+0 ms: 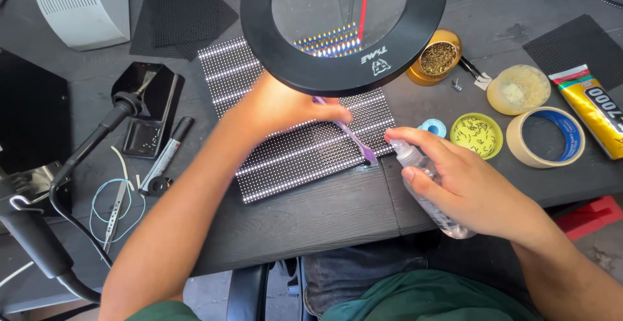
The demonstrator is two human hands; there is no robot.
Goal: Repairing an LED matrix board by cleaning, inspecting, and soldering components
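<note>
Meanwhile, left hand [279, 107] pinches purple brush [350, 136] bristles-down on lit LED panel [292, 152] at desk centre; right hand [464, 181] wraps spray bottle [425, 185], nozzle aimed at brush tip, under magnifier lamp [344, 29].

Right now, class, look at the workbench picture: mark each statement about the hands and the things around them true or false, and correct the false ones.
1. The right hand holds a clear spray bottle. True.
2. The left hand holds a pair of scissors. False: it holds a purple brush against the lit panel.
3. A round magnifier hangs above the panel. True.
4. The roll of tape lies left of the panel. False: it lies to the right, beside the yellow tube.
5. The small yellow-green dish is stacked on the tape roll. False: it sits on the table beside it.
</note>
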